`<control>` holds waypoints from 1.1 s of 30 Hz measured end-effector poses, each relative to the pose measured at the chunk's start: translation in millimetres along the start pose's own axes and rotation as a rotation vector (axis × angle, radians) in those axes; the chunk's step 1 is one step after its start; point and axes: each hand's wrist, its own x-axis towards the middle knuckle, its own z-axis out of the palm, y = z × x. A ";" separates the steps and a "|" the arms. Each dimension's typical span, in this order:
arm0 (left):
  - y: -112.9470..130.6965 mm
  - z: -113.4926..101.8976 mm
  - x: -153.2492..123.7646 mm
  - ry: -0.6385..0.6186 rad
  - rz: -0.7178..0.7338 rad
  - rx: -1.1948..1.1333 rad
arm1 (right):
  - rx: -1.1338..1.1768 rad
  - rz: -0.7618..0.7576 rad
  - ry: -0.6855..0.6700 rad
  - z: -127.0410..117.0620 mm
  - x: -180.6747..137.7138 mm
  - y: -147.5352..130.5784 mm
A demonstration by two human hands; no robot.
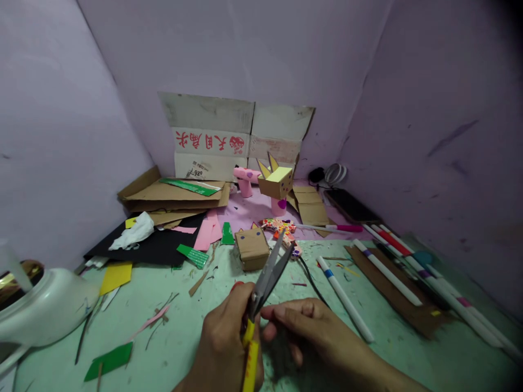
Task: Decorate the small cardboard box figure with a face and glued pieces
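Observation:
My left hand (223,340) is closed round the yellow handles of a pair of scissors (267,277). The grey blades point up and to the right, slightly apart, over the green mat. My right hand (312,326) sits just right of the scissors' pivot with its fingers curled and pinched together. I cannot make out what they hold, if anything. A small cardboard cube with purple dots (252,249) lies just beyond the blade tips.
Several white markers (345,299) and a brown cardboard strip (394,291) lie to the right. A dark phone (351,206), a pink glue gun (245,179) and an eared cardboard box figure (278,182) stand further back. Left are stacked cardboard (171,193), black paper, coloured scraps and a white vessel (41,310).

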 end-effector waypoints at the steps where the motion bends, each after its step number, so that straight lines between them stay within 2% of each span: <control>1: 3.1 0.2 1.3 0.018 -0.059 -0.038 | -0.005 -0.003 0.009 0.1 -0.8 -0.6; 3: 9.2 -0.5 4.9 0.034 -0.207 -0.124 | -0.015 0.003 0.028 0.6 -1.8 -1.9; 7: 16.0 -5.0 13.7 -0.020 -0.487 -0.344 | -0.015 0.027 0.054 2.4 -2.0 -4.9; 9: 16.1 -7.1 17.0 -0.043 -0.572 -0.450 | -0.033 0.035 0.082 3.9 -2.2 -6.2; 12: 15.4 -8.7 19.2 -0.095 -0.639 -0.556 | -0.131 -0.006 0.219 7.2 -4.0 -7.4; 15: 15.5 -8.3 18.6 -0.129 -0.651 -0.588 | -0.281 -0.087 0.305 10.5 -6.9 -6.2; 21: 15.1 -4.5 14.8 -0.118 -0.634 -0.552 | -0.590 -0.234 0.274 10.4 -10.2 -0.8; 28: 17.7 -4.6 15.1 -0.134 -0.633 -0.540 | -0.615 -0.238 0.290 10.2 -9.0 -1.8; 33: 18.7 -7.0 15.5 -0.184 -0.634 -0.537 | -0.468 -0.186 0.310 12.8 -8.7 -4.9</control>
